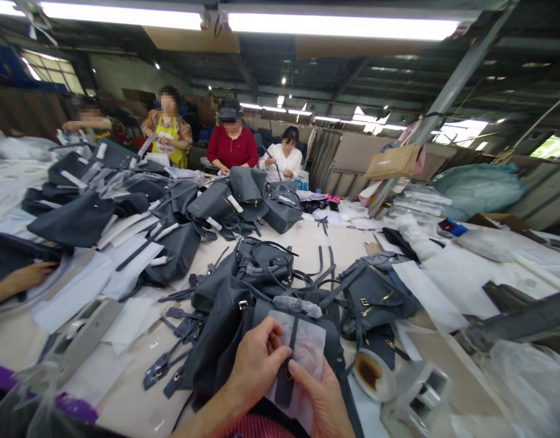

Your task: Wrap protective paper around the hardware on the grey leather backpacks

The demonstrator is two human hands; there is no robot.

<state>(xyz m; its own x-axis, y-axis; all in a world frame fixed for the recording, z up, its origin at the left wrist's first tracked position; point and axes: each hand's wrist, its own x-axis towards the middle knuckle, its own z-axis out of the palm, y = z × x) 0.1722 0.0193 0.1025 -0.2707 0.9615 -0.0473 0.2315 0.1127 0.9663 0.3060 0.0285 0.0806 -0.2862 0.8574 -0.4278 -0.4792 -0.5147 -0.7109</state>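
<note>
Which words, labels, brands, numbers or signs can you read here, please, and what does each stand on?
None can be read with certainty.
Yellow apron: print on its pale patch, too blurred to read.
Blue-and-white item near the person in white: letter-like marks, too small to read.
Brown bag by the slanted post: faint mark, too blurred to read.
Dark strap at the left hand and right hand: no text visible.

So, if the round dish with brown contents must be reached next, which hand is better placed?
Probably the right hand: it is nearer the round dish, while the left hand is farther away, beyond the dark strap.
</note>
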